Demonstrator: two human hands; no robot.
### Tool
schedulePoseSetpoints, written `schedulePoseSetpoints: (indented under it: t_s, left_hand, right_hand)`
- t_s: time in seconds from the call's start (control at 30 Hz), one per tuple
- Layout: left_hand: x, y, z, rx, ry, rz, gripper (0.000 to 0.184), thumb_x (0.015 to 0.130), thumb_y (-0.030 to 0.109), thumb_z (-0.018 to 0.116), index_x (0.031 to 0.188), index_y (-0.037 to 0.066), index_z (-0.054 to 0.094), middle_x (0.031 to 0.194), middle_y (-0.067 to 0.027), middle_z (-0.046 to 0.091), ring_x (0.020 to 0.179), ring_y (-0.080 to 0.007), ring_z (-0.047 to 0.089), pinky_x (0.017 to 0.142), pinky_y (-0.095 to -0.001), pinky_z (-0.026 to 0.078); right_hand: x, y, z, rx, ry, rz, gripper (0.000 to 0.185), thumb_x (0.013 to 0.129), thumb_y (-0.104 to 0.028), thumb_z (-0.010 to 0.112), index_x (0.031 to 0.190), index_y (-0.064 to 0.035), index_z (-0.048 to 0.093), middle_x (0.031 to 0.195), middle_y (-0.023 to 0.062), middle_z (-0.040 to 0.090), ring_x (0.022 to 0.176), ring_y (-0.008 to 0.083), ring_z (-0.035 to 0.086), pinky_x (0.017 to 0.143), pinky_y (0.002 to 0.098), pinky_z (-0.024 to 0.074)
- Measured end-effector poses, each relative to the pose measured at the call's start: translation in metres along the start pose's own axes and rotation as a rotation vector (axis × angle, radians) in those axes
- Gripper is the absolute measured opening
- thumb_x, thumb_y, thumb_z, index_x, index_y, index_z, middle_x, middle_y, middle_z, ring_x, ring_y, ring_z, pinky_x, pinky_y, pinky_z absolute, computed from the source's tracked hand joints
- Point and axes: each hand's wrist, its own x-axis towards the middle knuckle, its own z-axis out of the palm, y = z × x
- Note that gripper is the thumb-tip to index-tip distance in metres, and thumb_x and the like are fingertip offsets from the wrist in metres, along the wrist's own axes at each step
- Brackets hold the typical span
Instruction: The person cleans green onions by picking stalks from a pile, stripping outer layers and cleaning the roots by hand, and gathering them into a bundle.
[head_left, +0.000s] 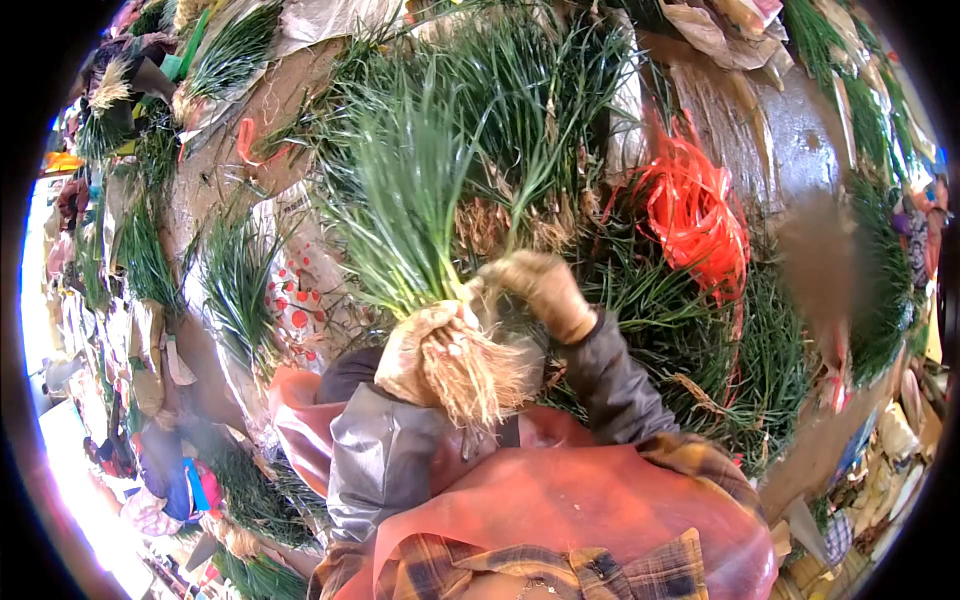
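Note:
A bunch of spring onions [410,210] stands upright in my left hand [405,350], leaves fanned upward. My gloved left fingers are wrapped round its lower stalks, and the pale stringy roots [475,375] hang out over them toward my apron. My right hand [540,290], also gloved and somewhat blurred, is beside the stalks just right of my left hand. Its fingers are curled in toward the bunch; what lies between the fingertips is hidden. Behind the bunch lies a large pile of spring onions [540,90], roots toward me.
A tangle of red plastic ribbon [695,215] lies on the greens at right. More spring onions [720,350] spread below it. At left are a red-dotted plastic bag [295,300] and another bunch [235,285]. My red apron [570,500] covers my lap. Other people are at the left edge.

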Motion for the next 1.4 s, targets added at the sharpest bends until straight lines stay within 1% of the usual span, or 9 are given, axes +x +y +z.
schedulePoseSetpoints:
  t_s: [0.23, 0.6, 0.73, 0.83, 0.87, 0.97, 1.1, 1.27, 1.4]
  left_hand:
    - [0.004, -0.003, -0.023, -0.005, -0.122, -0.096, 0.032, 0.083, 0.020, 0.058, 0.098, -0.008, 0.056, 0.118, -0.0209, 0.056, 0.088, -0.0231, 0.059, 0.075, -0.0329, 0.050]
    - [-0.004, -0.001, 0.000, -0.128, 0.038, 0.027, 0.021, 0.084, 0.012, 0.057, 0.097, -0.005, 0.057, 0.080, -0.0105, 0.061, 0.077, -0.0200, 0.061, 0.071, -0.0305, 0.051]
    - [-0.005, -0.003, -0.013, -0.092, -0.016, 0.049, 0.026, 0.083, 0.013, 0.058, 0.100, -0.007, 0.056, 0.080, -0.0110, 0.062, 0.075, -0.0204, 0.061, 0.071, -0.0305, 0.051]
    - [-0.004, 0.001, -0.012, -0.079, 0.059, 0.022, 0.034, 0.085, 0.015, 0.055, 0.109, -0.010, 0.054, 0.081, -0.0126, 0.062, 0.078, -0.0218, 0.062, 0.071, -0.0308, 0.051]
    - [-0.003, -0.003, -0.018, -0.089, 0.066, 0.016, 0.034, 0.085, 0.015, 0.055, 0.109, -0.010, 0.054, 0.081, -0.0126, 0.062, 0.078, -0.0218, 0.062, 0.071, -0.0308, 0.051]
    - [0.009, -0.013, -0.035, -0.065, 0.003, -0.071, 0.034, 0.084, 0.020, 0.058, 0.108, -0.003, 0.057, 0.096, -0.0134, 0.065, 0.084, -0.0236, 0.063, 0.077, -0.0368, 0.053]
    - [-0.010, -0.002, -0.001, -0.151, -0.035, 0.086, 0.035, 0.083, 0.011, 0.057, 0.113, -0.005, 0.051, 0.099, -0.0172, 0.062, 0.087, -0.0265, 0.061, 0.080, -0.0386, 0.050]
    - [-0.018, 0.002, 0.003, -0.236, -0.101, 0.419, 0.045, 0.089, 0.015, 0.054, 0.128, -0.001, 0.039, 0.095, -0.0115, 0.059, 0.093, -0.0249, 0.057, 0.085, -0.0389, 0.047]
    - [-0.009, 0.003, -0.001, -0.053, -0.041, 0.438, 0.051, 0.088, 0.021, 0.056, 0.131, 0.000, 0.039, 0.103, -0.0081, 0.057, 0.094, -0.0242, 0.056, 0.085, -0.0410, 0.047]
  right_hand:
    - [0.011, -0.005, 0.031, 0.913, -0.043, 0.283, 0.017, 0.093, -0.017, 0.051, 0.102, -0.0049, 0.058, 0.081, 0.0000, 0.058, 0.059, 0.0092, 0.048, 0.056, 0.0218, 0.0423]
    - [0.030, 0.003, 0.048, -0.080, 0.228, -0.181, 0.006, 0.086, -0.009, 0.062, 0.087, -0.0039, 0.063, 0.077, 0.0015, 0.062, 0.067, 0.0065, 0.056, 0.056, 0.0187, 0.0452]
    - [0.055, 0.029, 0.001, 0.160, 0.606, 0.195, 0.018, 0.092, -0.018, 0.054, 0.077, -0.0086, 0.058, 0.071, 0.0014, 0.058, 0.053, 0.0070, 0.048, 0.043, 0.0182, 0.0423]
    - [0.061, 0.060, -0.020, -0.491, -0.035, 0.724, 0.015, 0.093, -0.022, 0.052, 0.088, -0.0090, 0.058, 0.077, 0.0026, 0.058, 0.052, 0.0078, 0.051, 0.039, 0.0175, 0.0402]
    - [0.033, 0.046, -0.016, 0.210, -0.055, 0.466, 0.015, 0.090, -0.022, 0.057, 0.094, -0.0085, 0.059, 0.086, 0.0036, 0.059, 0.062, 0.0121, 0.058, 0.049, 0.0214, 0.0461]
    - [0.022, -0.016, 0.026, -1.096, -0.264, -0.784, 0.027, 0.081, -0.016, 0.065, 0.105, -0.0048, 0.059, 0.096, 0.0083, 0.061, 0.082, 0.0274, 0.062, 0.075, 0.0346, 0.0529]
    - [0.050, 0.028, 0.031, -0.425, 0.212, -0.154, 0.020, 0.091, -0.021, 0.050, 0.094, -0.0061, 0.064, 0.092, 0.0094, 0.065, 0.081, 0.0208, 0.062, 0.069, 0.0334, 0.0523]
    - [0.071, 0.040, -0.029, -1.442, 0.410, 0.019, 0.029, 0.085, -0.033, 0.058, 0.097, -0.0070, 0.062, 0.087, 0.0120, 0.063, 0.081, 0.0239, 0.063, 0.070, 0.0358, 0.0512]
    - [0.093, 0.052, -0.077, -1.152, 0.257, 0.364, 0.023, 0.086, -0.028, 0.055, 0.091, -0.0063, 0.060, 0.078, 0.0099, 0.060, 0.076, 0.0213, 0.061, 0.066, 0.0389, 0.0494]
